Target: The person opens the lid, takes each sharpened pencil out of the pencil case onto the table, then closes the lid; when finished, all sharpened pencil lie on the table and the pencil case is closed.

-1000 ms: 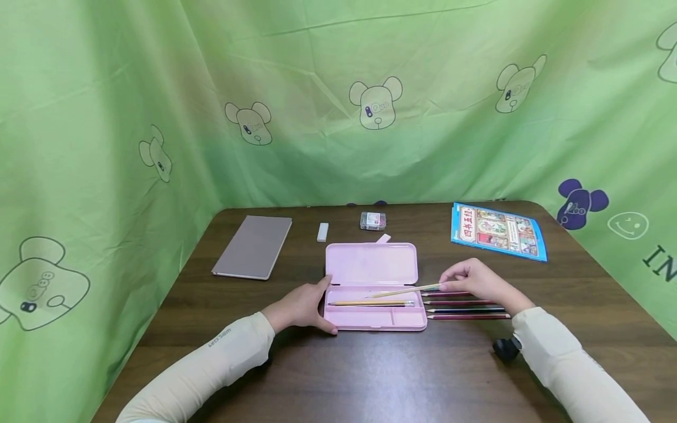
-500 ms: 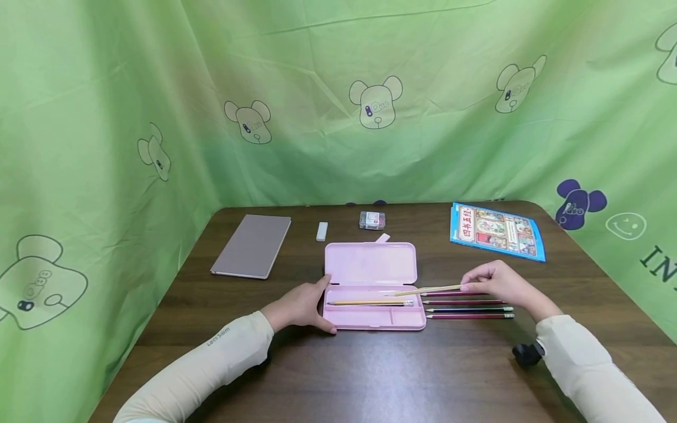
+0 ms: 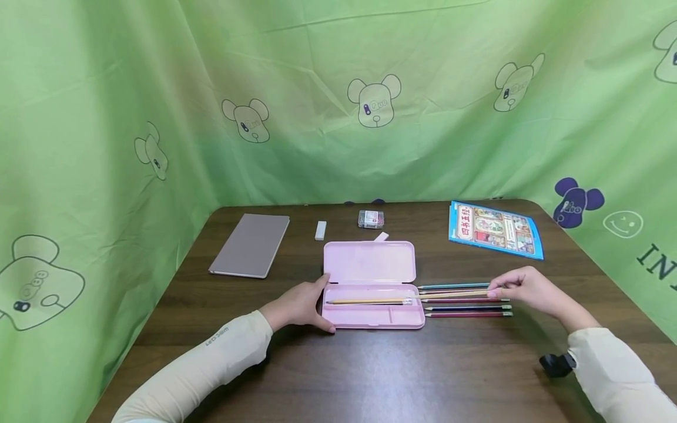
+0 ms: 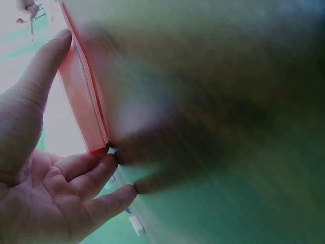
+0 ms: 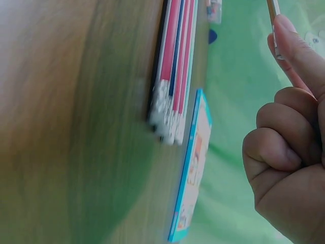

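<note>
A pink pencil case (image 3: 370, 262) lies with its lid folded back, a yellow pencil (image 3: 365, 302) in its long compartment. My left hand (image 3: 300, 304) holds the case's left end, thumb at the near corner and fingers towards the hinge; the left wrist view shows thumb and fingertips against its wall. Between thumb and forefinger, my right hand (image 3: 523, 288) pinches another yellow pencil (image 3: 456, 294) at its eraser end. This pencil's far tip overlaps the case's right edge. Below it several pencils, maroon, teal (image 3: 453, 286) and dark blue (image 3: 468, 308), lie side by side.
Behind the case are a white eraser (image 3: 320, 230), a small clear box (image 3: 371, 219) and a pale pink piece (image 3: 382, 237). A grey notebook (image 3: 251, 245) lies at the left, a blue-edged booklet (image 3: 496, 229) at the back right. Green cloth surrounds the table's far edge.
My right hand has moved right and slightly nearer, drawing the pinched yellow pencil from above the case to over the row of pencils. The left hand has stayed on the case.
</note>
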Demonstrator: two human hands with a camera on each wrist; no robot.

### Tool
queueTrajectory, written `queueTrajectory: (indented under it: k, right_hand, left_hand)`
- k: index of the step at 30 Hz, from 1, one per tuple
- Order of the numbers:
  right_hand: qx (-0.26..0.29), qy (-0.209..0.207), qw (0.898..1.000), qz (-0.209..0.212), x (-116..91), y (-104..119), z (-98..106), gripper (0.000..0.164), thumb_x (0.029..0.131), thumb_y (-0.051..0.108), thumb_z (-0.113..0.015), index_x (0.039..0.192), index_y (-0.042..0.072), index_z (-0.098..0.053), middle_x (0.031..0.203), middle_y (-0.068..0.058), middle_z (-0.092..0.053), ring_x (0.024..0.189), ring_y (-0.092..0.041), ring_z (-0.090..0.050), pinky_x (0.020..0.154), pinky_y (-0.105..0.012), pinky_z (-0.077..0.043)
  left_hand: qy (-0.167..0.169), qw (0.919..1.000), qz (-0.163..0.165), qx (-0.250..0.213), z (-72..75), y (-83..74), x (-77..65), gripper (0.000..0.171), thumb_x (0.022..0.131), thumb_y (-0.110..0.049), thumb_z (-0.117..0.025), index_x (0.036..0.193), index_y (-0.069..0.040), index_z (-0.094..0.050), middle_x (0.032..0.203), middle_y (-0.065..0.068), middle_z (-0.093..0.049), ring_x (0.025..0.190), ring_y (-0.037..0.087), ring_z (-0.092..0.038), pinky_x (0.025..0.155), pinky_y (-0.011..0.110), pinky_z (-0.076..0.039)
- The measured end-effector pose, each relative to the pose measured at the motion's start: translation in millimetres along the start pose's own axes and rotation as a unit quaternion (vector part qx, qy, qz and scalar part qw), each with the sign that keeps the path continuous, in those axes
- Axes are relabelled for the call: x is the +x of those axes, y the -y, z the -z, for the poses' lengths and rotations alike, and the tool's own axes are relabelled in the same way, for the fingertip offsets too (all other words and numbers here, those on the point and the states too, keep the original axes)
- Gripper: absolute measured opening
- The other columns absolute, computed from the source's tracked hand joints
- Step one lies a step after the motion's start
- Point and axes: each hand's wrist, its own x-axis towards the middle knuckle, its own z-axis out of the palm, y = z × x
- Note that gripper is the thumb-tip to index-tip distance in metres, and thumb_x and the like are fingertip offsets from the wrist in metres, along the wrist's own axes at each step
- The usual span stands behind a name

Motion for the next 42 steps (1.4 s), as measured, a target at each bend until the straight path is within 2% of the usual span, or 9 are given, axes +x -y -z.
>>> queueTrajectory:
  k: [5,9,16,22,34,42]
  right_hand:
    - [-0.016,-0.010,1.000,-0.008,-12.8,-8.5,4.0,0.015,0.082,0.018,-0.070,0.087,0.003,-0.072,0.070,0.007,-0.067,0.067,0.005,-0.049,0.060,-0.019,-0.044]
    - [-0.021,-0.013,1.000,-0.003,-21.1,-15.2,5.8,0.012,0.082,0.015,-0.070,0.085,0.004,-0.072,0.075,0.009,-0.070,0.071,0.007,-0.054,0.061,-0.018,-0.045]
    - [-0.005,0.017,0.999,0.026,-29.6,-21.4,8.9,0.008,0.083,0.010,-0.068,0.083,0.004,-0.072,0.076,0.010,-0.071,0.072,0.006,-0.058,0.062,-0.018,-0.045]
    - [0.003,0.050,0.998,0.041,-30.3,-25.3,6.4,0.008,0.082,0.011,-0.068,0.083,0.004,-0.072,0.078,0.010,-0.071,0.073,0.005,-0.060,0.063,-0.018,-0.048]
    - [-0.015,0.084,0.995,0.047,-25.9,-30.9,-1.2,0.005,0.079,0.014,-0.072,0.079,0.009,-0.072,0.074,0.011,-0.069,0.067,0.005,-0.055,0.060,-0.020,-0.047]
    - [-0.028,0.082,0.996,0.020,-26.4,-25.8,2.9,0.017,0.078,0.020,-0.073,0.085,0.004,-0.072,0.079,0.006,-0.072,0.072,0.006,-0.058,0.063,-0.019,-0.048]
  left_hand:
    - [0.002,1.0000,0.000,0.000,-0.3,0.3,0.1,0.118,0.059,-0.055,-0.081,0.145,0.000,-0.022,0.133,0.019,-0.051,0.115,0.027,-0.055,0.098,0.038,-0.043]
    - [0.001,1.0000,-0.001,0.002,0.3,0.0,-0.1,0.118,0.058,-0.054,-0.081,0.145,0.000,-0.022,0.132,0.019,-0.051,0.114,0.027,-0.055,0.098,0.037,-0.043]
    - [0.004,1.0000,0.001,0.004,2.0,0.1,0.5,0.119,0.059,-0.055,-0.081,0.146,0.000,-0.020,0.134,0.019,-0.050,0.116,0.026,-0.054,0.099,0.037,-0.043]
    - [-0.001,1.0000,-0.002,0.002,2.1,0.1,0.1,0.119,0.058,-0.054,-0.081,0.145,0.001,-0.021,0.133,0.019,-0.051,0.115,0.027,-0.055,0.098,0.037,-0.043]
    - [-0.006,0.9999,-0.008,0.005,2.0,-0.2,-0.6,0.118,0.058,-0.054,-0.081,0.145,0.001,-0.022,0.130,0.020,-0.053,0.113,0.027,-0.056,0.097,0.037,-0.044]
    - [-0.003,1.0000,-0.007,0.002,2.2,-0.2,-0.8,0.118,0.059,-0.054,-0.081,0.145,0.001,-0.022,0.132,0.019,-0.052,0.114,0.027,-0.056,0.098,0.038,-0.043]
